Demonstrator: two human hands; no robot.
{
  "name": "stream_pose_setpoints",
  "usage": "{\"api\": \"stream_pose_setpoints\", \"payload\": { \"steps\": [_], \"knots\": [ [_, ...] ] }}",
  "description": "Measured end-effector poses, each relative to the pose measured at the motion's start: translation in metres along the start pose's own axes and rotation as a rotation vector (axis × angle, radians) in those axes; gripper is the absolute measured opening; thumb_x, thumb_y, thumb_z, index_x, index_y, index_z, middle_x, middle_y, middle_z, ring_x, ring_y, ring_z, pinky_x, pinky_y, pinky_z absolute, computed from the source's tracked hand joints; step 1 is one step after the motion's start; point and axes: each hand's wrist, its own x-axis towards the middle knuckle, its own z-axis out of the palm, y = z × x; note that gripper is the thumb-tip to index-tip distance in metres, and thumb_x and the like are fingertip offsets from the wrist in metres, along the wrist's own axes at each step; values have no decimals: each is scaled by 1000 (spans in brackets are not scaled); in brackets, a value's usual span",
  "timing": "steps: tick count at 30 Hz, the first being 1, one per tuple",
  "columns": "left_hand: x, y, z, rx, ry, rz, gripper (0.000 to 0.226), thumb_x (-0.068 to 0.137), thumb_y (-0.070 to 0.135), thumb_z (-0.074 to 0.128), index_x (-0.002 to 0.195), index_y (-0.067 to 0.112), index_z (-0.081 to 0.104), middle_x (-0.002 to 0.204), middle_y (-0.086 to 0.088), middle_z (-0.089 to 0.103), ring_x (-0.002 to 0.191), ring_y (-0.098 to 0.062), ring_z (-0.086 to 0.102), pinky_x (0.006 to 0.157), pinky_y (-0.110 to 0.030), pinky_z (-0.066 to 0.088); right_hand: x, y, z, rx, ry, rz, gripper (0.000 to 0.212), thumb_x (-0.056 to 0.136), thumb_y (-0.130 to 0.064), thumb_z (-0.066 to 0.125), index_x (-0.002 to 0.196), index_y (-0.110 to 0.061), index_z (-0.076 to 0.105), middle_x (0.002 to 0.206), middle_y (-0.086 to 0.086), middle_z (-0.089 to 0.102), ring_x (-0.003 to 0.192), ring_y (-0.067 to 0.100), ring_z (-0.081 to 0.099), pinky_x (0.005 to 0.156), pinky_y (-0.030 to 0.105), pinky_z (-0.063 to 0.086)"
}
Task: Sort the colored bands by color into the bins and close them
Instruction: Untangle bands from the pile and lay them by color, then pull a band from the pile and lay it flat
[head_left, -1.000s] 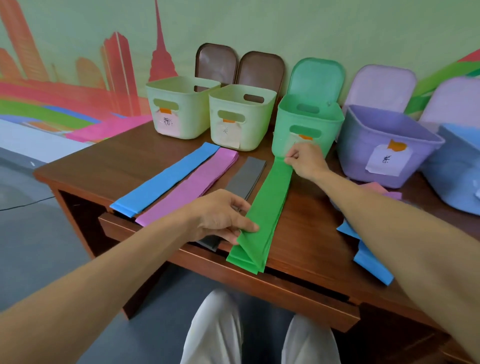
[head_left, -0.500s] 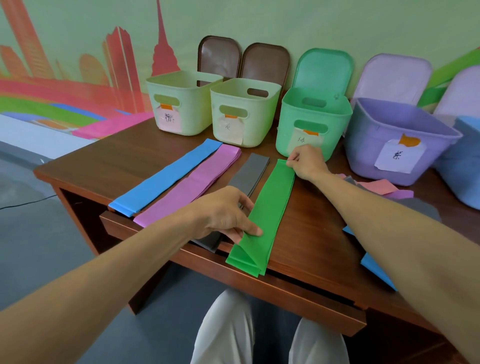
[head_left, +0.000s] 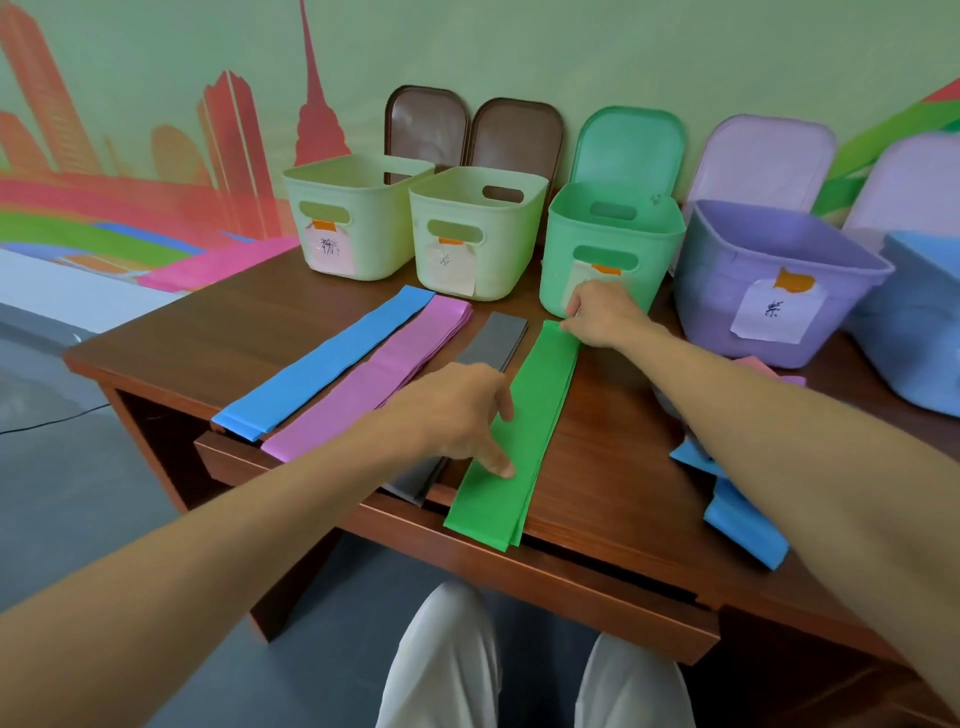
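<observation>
The green band (head_left: 524, 431) lay flat on the surface (head_left: 597, 467) at centre frame. Its long axis ran from the near edge, which its lower end overhung, up toward the green bin (head_left: 613, 244). The left hand (head_left: 457, 410) pressed its lower part with released, outstretched fingers. The right hand (head_left: 605, 317) pinched its far end. The bin stood open, lid up, its contents hidden.

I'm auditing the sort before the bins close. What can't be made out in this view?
Head view:
- Green bin: front wall hides its bottom.
- Its label: right hand covers most.
- Grey band: left hand covers the near end.
- Loose bands at right: right forearm hides most.
- Blue bin: cut off by right edge.
</observation>
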Motion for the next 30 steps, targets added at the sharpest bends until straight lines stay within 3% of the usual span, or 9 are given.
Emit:
{"api": "stream_pose_setpoints", "payload": {
  "steps": [3,8,11,14,17,21,24,27,30],
  "knots": [
    [11,9,-1,10,57,146,41,75,36,77,110,22,60,82,10,50,72,-5,48,60,-19,35,-11,8,-31,10,-7,-62,15,83,-18,62,88,-10,73,102,9,70,96,26,63,85,36,52],
    [43,35,18,-301,184,259,16,85,27,67,100,24,64,84,9,58,72,-3,54,66,-21,38,-52,45,-84,141,-13,-98,14,87,-17,64,94,-10,74,89,-4,66,86,9,57,75,22,40],
    [61,63,39,-495,276,224,17,86,17,63,102,19,63,86,3,60,79,-9,55,72,-21,42,-75,83,-98,156,18,-83,12,87,-17,64,92,-13,74,89,-8,66,85,3,56,75,19,35],
    [79,93,59,-554,435,224,17,80,10,62,93,21,60,90,-3,59,81,-12,53,74,-23,42,-98,120,-101,243,53,-50,13,87,-10,62,79,-16,70,75,-13,64,66,-11,55,71,17,35],
    [96,119,72,-508,529,316,20,77,4,59,86,22,59,87,-1,54,75,-6,48,70,-16,37,-124,146,-93,461,114,21,10,87,-8,64,79,-9,70,70,-2,67,58,-4,57,61,14,44],
    [114,137,90,-496,529,345,20,79,0,54,85,18,61,84,-2,56,77,-14,52,69,-14,36,-146,164,-71,568,103,-19,7,86,-21,68,82,-20,74,82,-8,74,78,2,65,79,22,50],
    [126,140,100,-594,483,254,19,83,4,53,95,15,62,82,2,59,77,-13,56,67,-10,40,-154,170,-57,555,87,-63,6,87,-31,67,85,-30,73,84,-21,71,81,-8,61,76,14,45],
    [134,136,100,-798,460,150,19,86,9,52,91,24,62,87,-3,65,79,-13,61,72,-19,48,-156,170,-53,481,62,-123,17,82,-39,70,92,-25,76,90,-13,72,83,-3,61,73,13,44],
    [132,136,101,-830,456,160,19,89,10,51,87,26,62,79,-1,65,70,-7,59,72,-25,48,-155,171,-56,412,12,-183,12,77,-30,77,86,-23,74,84,-11,70,77,-3,58,70,10,41]
  ]
}}
